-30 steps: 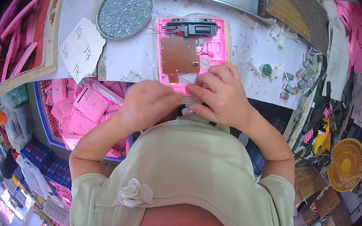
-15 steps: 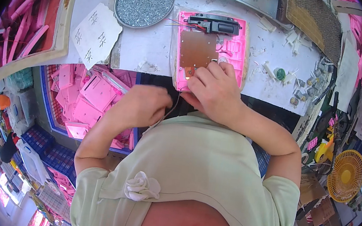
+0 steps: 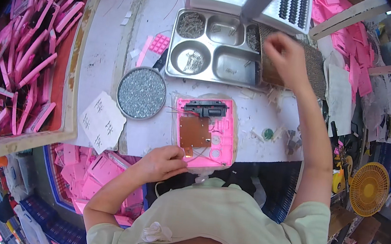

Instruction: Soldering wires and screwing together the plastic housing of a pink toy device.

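Note:
A pink plastic casing (image 3: 228, 126) lies open-side up at the table's front edge. Inside it are a brown circuit board (image 3: 194, 130), a black module (image 3: 205, 108) along the top and thin wires. At the casing's lower left corner, my left hand (image 3: 165, 163) is closed on its edge, near a wire. My right hand (image 3: 285, 60) is raised at the far right, over a brown textured mat (image 3: 312, 63) and beside the steel tray (image 3: 209, 77). Its fingers are curled and blurred; whether they hold anything is hidden. A grey bar-like thing (image 3: 264, 1), also blurred, slants above the tray.
A round dish of small metal screws (image 3: 141, 92) stands left of the casing, by a piece of paper (image 3: 101, 122). White rack (image 3: 248, 6) with black parts stands at the back. Pink casings fill a side tray (image 3: 65, 128) and a crate (image 3: 58, 188). Yellow fan (image 3: 369, 188) stands right.
My right hand has left the casing and swung far up to the right. My left hand has moved to the casing's lower left corner. The view has shifted, showing more of the table's back.

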`<state>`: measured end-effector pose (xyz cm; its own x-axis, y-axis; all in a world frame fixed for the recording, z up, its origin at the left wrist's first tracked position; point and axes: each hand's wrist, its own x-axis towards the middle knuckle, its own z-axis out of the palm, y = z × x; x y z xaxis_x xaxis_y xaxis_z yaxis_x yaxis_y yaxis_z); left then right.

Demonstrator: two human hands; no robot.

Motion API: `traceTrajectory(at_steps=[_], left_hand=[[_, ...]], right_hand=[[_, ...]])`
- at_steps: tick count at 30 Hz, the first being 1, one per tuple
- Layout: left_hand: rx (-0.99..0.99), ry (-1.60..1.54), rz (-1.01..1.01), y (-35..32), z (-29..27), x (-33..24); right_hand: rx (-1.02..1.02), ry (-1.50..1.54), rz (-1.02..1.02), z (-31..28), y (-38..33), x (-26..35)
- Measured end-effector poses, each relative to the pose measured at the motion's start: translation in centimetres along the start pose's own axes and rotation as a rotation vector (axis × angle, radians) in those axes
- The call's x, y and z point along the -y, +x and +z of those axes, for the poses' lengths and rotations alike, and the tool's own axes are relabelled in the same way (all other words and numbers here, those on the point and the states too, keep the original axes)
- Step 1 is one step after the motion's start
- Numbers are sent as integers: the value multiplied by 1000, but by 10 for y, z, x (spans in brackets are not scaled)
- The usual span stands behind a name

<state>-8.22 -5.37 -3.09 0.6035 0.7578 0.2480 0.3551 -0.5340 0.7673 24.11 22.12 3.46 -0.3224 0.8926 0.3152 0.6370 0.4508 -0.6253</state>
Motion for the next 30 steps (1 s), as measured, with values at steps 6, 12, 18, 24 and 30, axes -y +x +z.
traceTrajectory(at_steps=[6, 12, 18, 24, 30], left_hand=[[16, -34, 43, 19, 3, 7], [-22, -47, -37, 10, 7, 4], [10, -39, -45, 14, 6, 3], [-48, -54, -69, 11, 11, 4], [-54, -73, -137, 11, 14, -2]], right_hand=[[-148, -416, -619, 55, 164, -29], [-144, -633, -597, 83, 197, -15], [-239, -333, -521, 64, 194, -32], [-581, 321, 172, -33, 51, 12], [146, 533, 349, 20, -190, 70]])
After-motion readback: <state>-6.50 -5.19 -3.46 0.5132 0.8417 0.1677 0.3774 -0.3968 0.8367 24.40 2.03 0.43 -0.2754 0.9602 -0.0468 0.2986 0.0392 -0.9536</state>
